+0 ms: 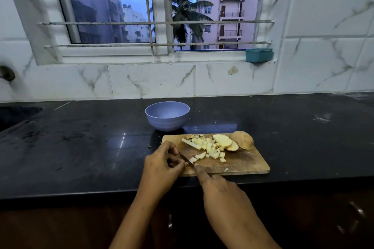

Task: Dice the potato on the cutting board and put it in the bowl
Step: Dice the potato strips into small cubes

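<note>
A wooden cutting board (242,164) lies on the black counter and carries a heap of diced potato (210,148). Two potato slices (222,140) and an uncut potato end (243,139) lie at its far right. An empty lilac bowl (168,124) stands just behind the board's left corner. My right hand (218,188) holds a knife (187,159); its forefinger lies along the spine and its handle is hidden. The blade points left and away, over the board's near left part. My left hand (162,164) is at the board's left edge, thumb and curled fingers pinching the blade.
The black counter (81,147) stretches wide to both sides, with a sink recess (16,115) at the far left. A tiled wall and a barred window stand behind. A teal box (258,55) sits on the window sill. The counter's front edge runs just below the board.
</note>
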`<act>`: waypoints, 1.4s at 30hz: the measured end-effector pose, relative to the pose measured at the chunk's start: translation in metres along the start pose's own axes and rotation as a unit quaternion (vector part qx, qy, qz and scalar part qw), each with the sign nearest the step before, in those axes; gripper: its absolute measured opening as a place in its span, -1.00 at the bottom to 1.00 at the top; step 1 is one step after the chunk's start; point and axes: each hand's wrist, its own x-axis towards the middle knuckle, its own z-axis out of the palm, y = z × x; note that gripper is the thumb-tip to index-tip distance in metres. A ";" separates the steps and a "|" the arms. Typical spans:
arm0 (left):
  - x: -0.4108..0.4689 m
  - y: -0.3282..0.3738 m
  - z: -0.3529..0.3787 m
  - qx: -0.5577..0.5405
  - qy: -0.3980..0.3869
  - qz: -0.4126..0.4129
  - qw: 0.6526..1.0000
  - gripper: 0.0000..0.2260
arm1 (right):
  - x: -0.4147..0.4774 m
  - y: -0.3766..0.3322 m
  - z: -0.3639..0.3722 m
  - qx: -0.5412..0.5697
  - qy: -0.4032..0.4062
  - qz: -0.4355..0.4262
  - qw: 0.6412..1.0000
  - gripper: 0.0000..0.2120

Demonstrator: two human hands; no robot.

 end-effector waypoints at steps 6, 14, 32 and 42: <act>0.003 -0.001 0.003 0.011 0.000 -0.024 1.000 -0.76 | 0.011 0.013 0.002 0.036 0.058 -0.014 0.998 -0.47; 0.026 0.012 0.020 0.099 -0.039 -0.022 0.994 -0.76 | 0.022 0.062 -0.011 0.138 0.063 0.040 0.988 -0.67; 0.052 0.005 0.021 0.042 -0.078 -0.021 0.996 -0.74 | 0.010 0.066 -0.004 0.204 0.156 0.019 0.966 -0.64; 0.060 -0.004 0.029 0.253 -0.107 0.027 0.961 -0.83 | -0.018 0.066 -0.014 0.188 0.108 0.019 0.976 -0.62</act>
